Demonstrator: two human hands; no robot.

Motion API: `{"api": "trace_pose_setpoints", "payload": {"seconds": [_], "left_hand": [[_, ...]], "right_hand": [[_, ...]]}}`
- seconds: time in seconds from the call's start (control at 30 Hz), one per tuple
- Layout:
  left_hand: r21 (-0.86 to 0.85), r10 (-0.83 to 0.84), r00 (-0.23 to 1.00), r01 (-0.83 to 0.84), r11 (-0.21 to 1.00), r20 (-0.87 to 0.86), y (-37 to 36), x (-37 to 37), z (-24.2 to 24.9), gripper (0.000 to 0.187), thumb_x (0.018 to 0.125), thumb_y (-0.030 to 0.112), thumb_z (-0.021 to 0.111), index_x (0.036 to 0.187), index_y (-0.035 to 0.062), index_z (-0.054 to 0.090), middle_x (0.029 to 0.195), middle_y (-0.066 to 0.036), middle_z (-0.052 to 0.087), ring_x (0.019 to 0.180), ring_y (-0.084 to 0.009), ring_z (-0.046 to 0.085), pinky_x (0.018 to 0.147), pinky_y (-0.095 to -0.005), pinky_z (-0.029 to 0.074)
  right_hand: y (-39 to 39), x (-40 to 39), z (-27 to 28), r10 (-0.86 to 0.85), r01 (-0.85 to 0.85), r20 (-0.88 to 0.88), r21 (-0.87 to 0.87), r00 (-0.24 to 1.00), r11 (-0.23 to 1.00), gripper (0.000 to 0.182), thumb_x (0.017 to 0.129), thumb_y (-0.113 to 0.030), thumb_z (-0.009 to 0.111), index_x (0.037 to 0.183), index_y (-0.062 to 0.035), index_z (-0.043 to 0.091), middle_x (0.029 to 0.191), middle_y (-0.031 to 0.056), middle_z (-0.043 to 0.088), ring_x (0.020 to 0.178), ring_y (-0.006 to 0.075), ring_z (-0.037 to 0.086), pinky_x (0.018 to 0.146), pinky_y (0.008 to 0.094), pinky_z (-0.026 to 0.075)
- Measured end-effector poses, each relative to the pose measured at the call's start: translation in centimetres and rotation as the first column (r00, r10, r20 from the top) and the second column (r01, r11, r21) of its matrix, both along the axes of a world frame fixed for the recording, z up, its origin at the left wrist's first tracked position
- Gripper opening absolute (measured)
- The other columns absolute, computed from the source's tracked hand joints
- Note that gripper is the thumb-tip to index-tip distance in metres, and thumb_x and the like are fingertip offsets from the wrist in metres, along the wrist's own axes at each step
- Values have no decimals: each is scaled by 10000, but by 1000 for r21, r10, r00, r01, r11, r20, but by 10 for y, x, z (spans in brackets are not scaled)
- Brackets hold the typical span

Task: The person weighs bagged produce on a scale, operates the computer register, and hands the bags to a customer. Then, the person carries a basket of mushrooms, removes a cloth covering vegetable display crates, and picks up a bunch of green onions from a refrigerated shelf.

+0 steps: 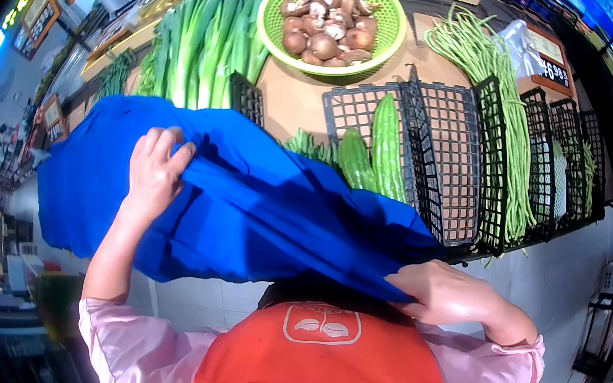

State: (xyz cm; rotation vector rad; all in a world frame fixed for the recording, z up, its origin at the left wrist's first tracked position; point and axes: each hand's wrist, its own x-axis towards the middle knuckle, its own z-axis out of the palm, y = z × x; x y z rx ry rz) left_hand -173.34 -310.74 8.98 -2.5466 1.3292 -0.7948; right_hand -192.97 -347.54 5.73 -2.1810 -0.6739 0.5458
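A large blue cloth (pixel 241 214) stretches between my two hands, over the near left part of the vegetable stand. My left hand (pixel 156 169) is closed on the cloth's upper left, its fingers bunching the fabric. Lower down, at the right end, my right hand (pixel 444 293) grips a corner of it, close to my red apron (pixel 323 356). Just past the cloth's upper edge, two bitter melons (pixel 386 144) stick up from a black mesh crate (pixel 344 107); their lower ends are hidden. Leafy greens (pixel 309 145) beside them are partly covered too.
Behind lie leeks (pixel 209 47) and a green basket (pixel 268 24) of mushrooms (pixel 328 28). Long beans (pixel 513 149) hang over black mesh dividers (pixel 443 155) on the right. Price signs (pixel 551 65) stand along the back. A tiled floor (pixel 556 294) shows beyond the stand's front edge.
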Motion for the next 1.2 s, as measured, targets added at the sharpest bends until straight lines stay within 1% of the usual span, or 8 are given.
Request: {"api": "trace_pose_setpoints", "payload": {"seconds": [0.2, 0.3, 0.5, 0.73, 0.77, 0.93, 1.1, 1.2], "left_hand": [[-252, 120, 756, -357, 899, -644, 43, 19, -27, 301, 655, -65, 624, 936, 41, 640, 1060, -118, 590, 874, -304, 623, 743, -337, 508], [-205, -220, 79, -738, 642, -972, 48, 18, -4, 167, 834, -17, 550, 985, 13, 614, 951, -9, 601, 818, -126, 595, 709, -253, 493], [-597, -51, 918, -213, 773, -393, 68, 111, 66, 301, 744, 22, 503, 1020, -3, 621, 924, -149, 653, 911, -220, 621, 823, -323, 480], [-671, -233, 971, 212, 710, 61, 39, 257, 165, 325, 764, 53, 536, 1083, 24, 591, 989, -177, 635, 923, -292, 617, 844, -414, 495], [-790, 156, 975, 32, 612, 161, 31, 301, 167, 355, 715, 119, 519, 1037, 34, 640, 1044, -201, 636, 981, -346, 595, 880, -417, 462], [-835, 126, 904, 314, 452, 408, 2, 382, 179, 376, 713, 100, 538, 1072, -2, 580, 999, -190, 629, 951, -334, 596, 869, -392, 460], [-585, 77, 930, -290, 757, -361, -5, 415, 46, 970, 694, 374, 745, 1460, 187, 179, 1490, -291, 2, 1289, -488, 303, 1055, -459, 328], [-267, 412, 742, -607, 749, -530, -11, 414, -11, 823, 819, 623, 492, 1471, 221, 191, 1518, -170, 152, 1404, -324, 150, 1103, -515, 170]], "right_hand": [[0, 7, 59, 159, -165, 64, 101, 985, 981, 306, 733, -85, 630, 992, 54, 544, 942, 210, 559, 797, 387, 577, 656, 411, 489], [5, 22, 74, 147, -229, 278, 289, 949, 930, 244, 769, -77, 674, 950, 71, 602, 921, 245, 599, 896, 402, 590, 740, 388, 505], [32, 56, 133, -378, 398, -148, 503, 914, 767, 315, 759, -114, 724, 1010, 52, 632, 856, 64, 658, 759, 122, 607, 708, 245, 479], [73, 208, 217, -239, 250, -155, 858, 959, 448, 365, 827, -171, 670, 1101, 51, 575, 994, 132, 658, 830, 210, 659, 762, 353, 553], [75, 233, 229, -225, 215, -127, 878, 966, 427, 345, 833, -174, 668, 1097, 31, 584, 992, 130, 660, 828, 203, 658, 750, 348, 557], [114, 341, 254, -462, 88, 89, 934, 882, 347, 255, 815, -125, 677, 1041, -26, 611, 934, 106, 668, 793, 205, 656, 740, 343, 557], [125, 458, 150, -613, 370, 228, 624, 757, 689, 311, 784, -185, 723, 1023, -12, 624, 934, 77, 666, 779, 163, 636, 727, 299, 524], [115, 484, 85, -587, 499, 228, 347, 777, 794, 369, 774, -173, 717, 1059, 34, 605, 961, 115, 664, 816, 190, 641, 760, 309, 513]]}}
